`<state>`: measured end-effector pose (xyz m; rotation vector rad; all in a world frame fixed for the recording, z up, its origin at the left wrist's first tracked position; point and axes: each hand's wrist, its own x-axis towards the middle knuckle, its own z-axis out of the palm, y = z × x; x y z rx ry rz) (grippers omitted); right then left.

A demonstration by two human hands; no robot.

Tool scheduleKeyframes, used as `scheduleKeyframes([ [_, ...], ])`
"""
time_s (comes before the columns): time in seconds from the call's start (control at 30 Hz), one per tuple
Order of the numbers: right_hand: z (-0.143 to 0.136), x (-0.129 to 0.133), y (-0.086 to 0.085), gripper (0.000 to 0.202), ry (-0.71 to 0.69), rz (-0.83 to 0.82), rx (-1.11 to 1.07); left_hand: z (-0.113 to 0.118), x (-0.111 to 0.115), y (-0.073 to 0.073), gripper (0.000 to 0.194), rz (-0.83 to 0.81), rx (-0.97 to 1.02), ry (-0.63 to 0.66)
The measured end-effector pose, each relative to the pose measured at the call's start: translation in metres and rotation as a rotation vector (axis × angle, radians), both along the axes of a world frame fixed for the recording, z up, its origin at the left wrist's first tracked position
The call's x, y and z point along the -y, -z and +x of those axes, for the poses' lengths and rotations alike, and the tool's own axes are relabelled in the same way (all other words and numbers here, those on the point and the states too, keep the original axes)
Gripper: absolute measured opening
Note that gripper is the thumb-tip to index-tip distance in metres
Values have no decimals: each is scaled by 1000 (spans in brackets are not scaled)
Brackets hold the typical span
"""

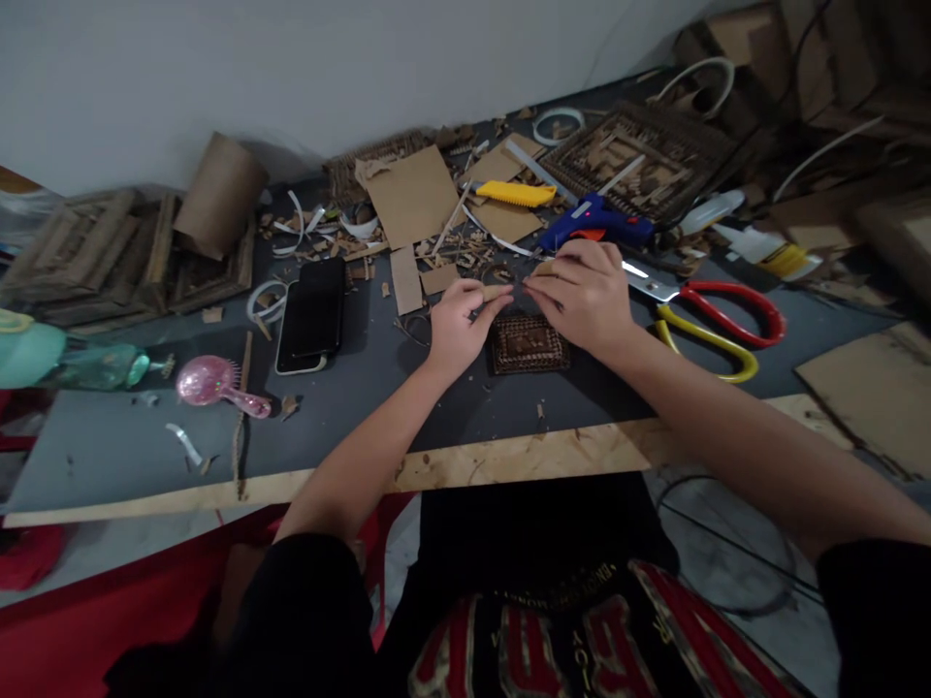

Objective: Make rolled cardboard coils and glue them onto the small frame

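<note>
My left hand [460,328] pinches a small strip of cardboard [497,291] between thumb and fingers. Close by on the right, my right hand [591,299] is closed, its fingertips together around another bit of tan cardboard [542,270], mostly hidden by the fingers. Below both hands lies a small brown woven-looking rectangular piece [530,343], flat on the dark table. A blue glue gun [600,219] rests just beyond my right hand. Large scissors [680,294] with one red and one yellow handle lie beside my right wrist.
Cardboard sheets [422,197], scraps and a yellow box cutter [515,193] litter the back. At left are stacked phones [312,308], a pink hairbrush [210,381] and a green bottle [98,366]. A glue bottle [771,250] lies right. The table's wooden edge [524,456] runs in front.
</note>
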<state>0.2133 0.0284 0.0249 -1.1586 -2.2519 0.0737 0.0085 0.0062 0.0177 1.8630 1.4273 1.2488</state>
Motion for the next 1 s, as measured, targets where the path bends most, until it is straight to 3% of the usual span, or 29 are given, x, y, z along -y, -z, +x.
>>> scheduleKeyframes([
  [0.1, -1, 1, 1, 33, -23, 0, 14, -1, -1, 4, 11, 71, -36, -40],
  [0.2, -5, 0, 1, 35, -87, -13, 11, -4, -2, 9, 11, 142, -54, 6],
  [0.4, -6, -6, 10, 20, -111, 111, -119, -6, -5, 17, 26, 279, -60, 73],
  [0.73, -6, -5, 7, 12, -116, 135, -231, -9, -12, 24, 47, 121, 20, 130],
  [1.0, -7, -4, 9, 11, -129, 144, -250, -8, -8, 21, 28, 154, -118, 89],
])
